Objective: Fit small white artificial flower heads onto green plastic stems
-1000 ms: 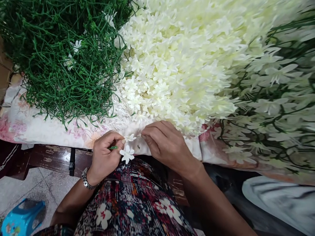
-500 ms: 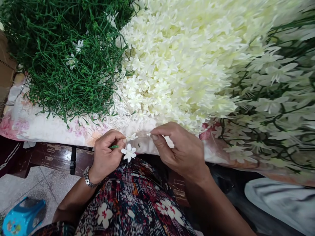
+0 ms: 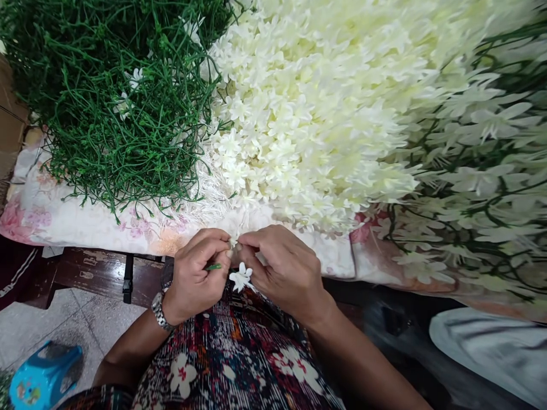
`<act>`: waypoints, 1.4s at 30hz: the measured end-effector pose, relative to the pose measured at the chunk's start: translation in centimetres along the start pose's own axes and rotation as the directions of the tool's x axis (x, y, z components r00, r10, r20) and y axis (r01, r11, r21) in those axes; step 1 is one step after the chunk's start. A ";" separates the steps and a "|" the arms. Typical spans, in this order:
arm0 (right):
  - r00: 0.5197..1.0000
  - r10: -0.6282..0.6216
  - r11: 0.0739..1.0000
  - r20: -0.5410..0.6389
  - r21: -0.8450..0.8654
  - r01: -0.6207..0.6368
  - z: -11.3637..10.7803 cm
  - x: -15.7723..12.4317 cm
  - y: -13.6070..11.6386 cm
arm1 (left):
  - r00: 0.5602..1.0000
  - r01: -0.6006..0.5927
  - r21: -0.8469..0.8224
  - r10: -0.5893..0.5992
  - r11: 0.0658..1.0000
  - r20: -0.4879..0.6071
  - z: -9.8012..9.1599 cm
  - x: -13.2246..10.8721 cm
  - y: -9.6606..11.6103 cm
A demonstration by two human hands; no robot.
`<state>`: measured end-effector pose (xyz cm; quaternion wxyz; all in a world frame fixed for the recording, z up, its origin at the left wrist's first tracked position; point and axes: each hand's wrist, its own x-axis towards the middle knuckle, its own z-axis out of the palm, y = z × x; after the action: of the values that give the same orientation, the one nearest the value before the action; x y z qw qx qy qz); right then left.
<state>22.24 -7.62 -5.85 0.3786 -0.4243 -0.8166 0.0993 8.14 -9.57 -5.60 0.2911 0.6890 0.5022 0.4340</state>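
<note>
My left hand (image 3: 203,270), with a metal watch at its wrist, is closed on a green artificial flower stem (image 3: 212,266). A white artificial flower (image 3: 241,277) hangs just below the fingers, between my two hands. Pinched fingertips of my right hand (image 3: 284,270) meet the left ones at a small white flower piece (image 3: 233,243), mostly hidden by the fingers. Behind my hands lies a heap of loose white flower heads (image 3: 299,125). To its left is a pile of green plastic stems (image 3: 128,114) with a few white blossoms among them.
Finished-looking white flower sprays (image 3: 478,176) lie at the right. Thin white strands (image 3: 205,193) spread over the floral cloth (image 3: 85,222) at the near edge. A blue stool (image 3: 45,376) stands on the floor at lower left; a cardboard box (image 3: 11,125) is at far left.
My right hand has moved left, bringing its pinched fingertips up against my left hand. The left hand has shifted slightly right, and the hanging white flower has moved with it.
</note>
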 end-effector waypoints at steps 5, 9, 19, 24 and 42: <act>1.000 -0.015 1.000 0.011 0.026 0.015 -0.1 -0.2 0.0 | 0.987 -0.154 0.136 0.146 0.979 0.066 0.0 -0.2 -0.3; 0.994 0.099 0.978 0.039 0.183 -0.105 -0.2 -0.6 0.1 | 0.973 -0.212 0.101 0.201 0.972 0.110 -0.3 -0.2 -0.4; 0.924 0.369 0.804 0.102 0.464 -0.372 0.1 -2.0 0.3 | 0.980 0.186 -0.191 -0.168 0.964 0.105 -0.5 -0.5 0.2; 0.907 0.403 0.675 0.124 0.629 -0.386 -0.2 -2.0 0.8 | 0.940 0.324 -0.152 -0.300 0.934 0.165 -0.2 -0.2 0.3; 0.976 0.175 0.685 0.132 0.695 -0.217 -1.2 -1.1 0.4 | 0.916 0.097 0.190 -0.162 0.977 0.366 0.6 1.3 1.6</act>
<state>23.73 -8.43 -5.81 0.4764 -0.3290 -0.6765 0.4551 9.56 -8.81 -4.14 0.3518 0.7471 0.5157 0.2284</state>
